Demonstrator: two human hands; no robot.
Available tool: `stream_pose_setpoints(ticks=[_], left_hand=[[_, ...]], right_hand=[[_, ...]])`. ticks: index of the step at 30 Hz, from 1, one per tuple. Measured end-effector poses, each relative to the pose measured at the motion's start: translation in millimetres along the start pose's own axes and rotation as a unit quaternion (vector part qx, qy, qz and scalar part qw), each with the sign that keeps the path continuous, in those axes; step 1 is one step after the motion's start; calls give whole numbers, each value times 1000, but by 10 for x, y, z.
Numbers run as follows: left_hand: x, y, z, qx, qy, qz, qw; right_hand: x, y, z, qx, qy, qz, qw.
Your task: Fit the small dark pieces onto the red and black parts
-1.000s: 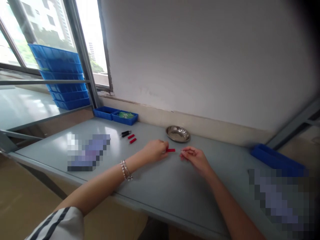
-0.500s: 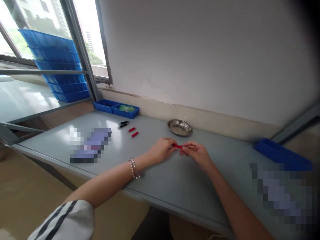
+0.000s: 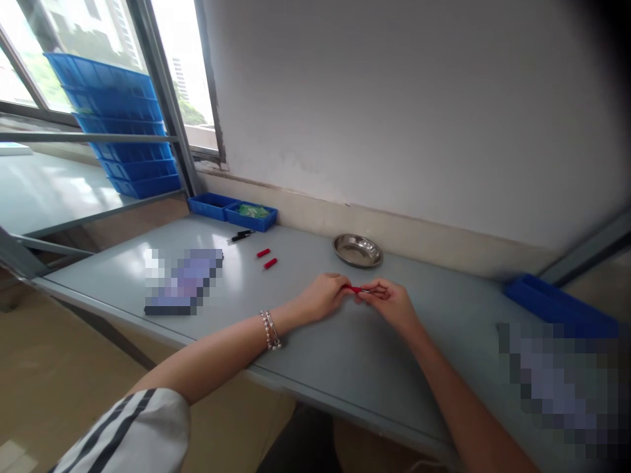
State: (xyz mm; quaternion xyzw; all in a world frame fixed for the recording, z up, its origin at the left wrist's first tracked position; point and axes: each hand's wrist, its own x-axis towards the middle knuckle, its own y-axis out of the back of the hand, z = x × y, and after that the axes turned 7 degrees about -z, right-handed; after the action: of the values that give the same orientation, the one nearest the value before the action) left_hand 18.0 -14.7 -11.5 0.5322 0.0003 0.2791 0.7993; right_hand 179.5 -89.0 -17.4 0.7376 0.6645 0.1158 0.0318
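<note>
Left hand, right hand: fingers of both pinched on one red piece above desk; spare red pieces lie untouched.

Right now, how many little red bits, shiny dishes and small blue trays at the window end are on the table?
red bits: 3, two lying on the table, one in the left hand, touching the right hand
shiny dish: 1
small blue trays: 2
total: 6
</note>
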Motion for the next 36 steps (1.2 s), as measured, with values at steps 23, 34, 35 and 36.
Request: stream_pose_setpoints(ticks=[23, 34, 35, 36], left_hand=[[-7, -6, -1, 17, -9, 44, 999], [-19, -14, 3, 20, -6, 26, 999], [-20, -14, 3, 22, -4, 27, 999], [-20, -14, 3, 25, -2, 28, 999]], right_hand=[[-39, 27, -75, -243, 29, 3, 970], [-60, 37, -97, -277, 39, -23, 960], [-60, 38, -97, -278, 48, -22, 959], [-58, 40, -97, -281, 58, -25, 958]])
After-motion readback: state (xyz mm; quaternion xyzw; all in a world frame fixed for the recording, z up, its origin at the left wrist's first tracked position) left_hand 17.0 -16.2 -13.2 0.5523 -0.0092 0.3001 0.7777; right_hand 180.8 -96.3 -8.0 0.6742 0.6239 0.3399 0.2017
